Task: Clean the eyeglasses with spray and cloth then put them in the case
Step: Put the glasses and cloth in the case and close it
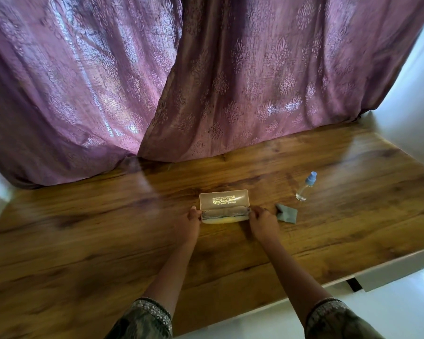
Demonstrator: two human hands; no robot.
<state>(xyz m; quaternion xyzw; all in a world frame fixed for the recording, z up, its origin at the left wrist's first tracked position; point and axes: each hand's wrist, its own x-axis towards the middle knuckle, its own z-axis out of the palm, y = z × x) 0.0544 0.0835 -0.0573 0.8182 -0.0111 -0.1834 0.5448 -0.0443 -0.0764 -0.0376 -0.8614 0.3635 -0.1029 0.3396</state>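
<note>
Case sat open at frame centre on the worktop, lid up, glasses already lying inside the base. Left hand gripped the case's left end, right hand its right end. Cloth lay just right of the right hand, spray further to the upper right, neither one held. Cleaning looked finished; only closing the lid seemed left.

A: Far side?
B: Purple patterned curtains hang to the tabletop, backlit, overlapping left of centre.
A: Furniture?
B: Glossy wooden table, glare streaks on it. White walls left and right.
</note>
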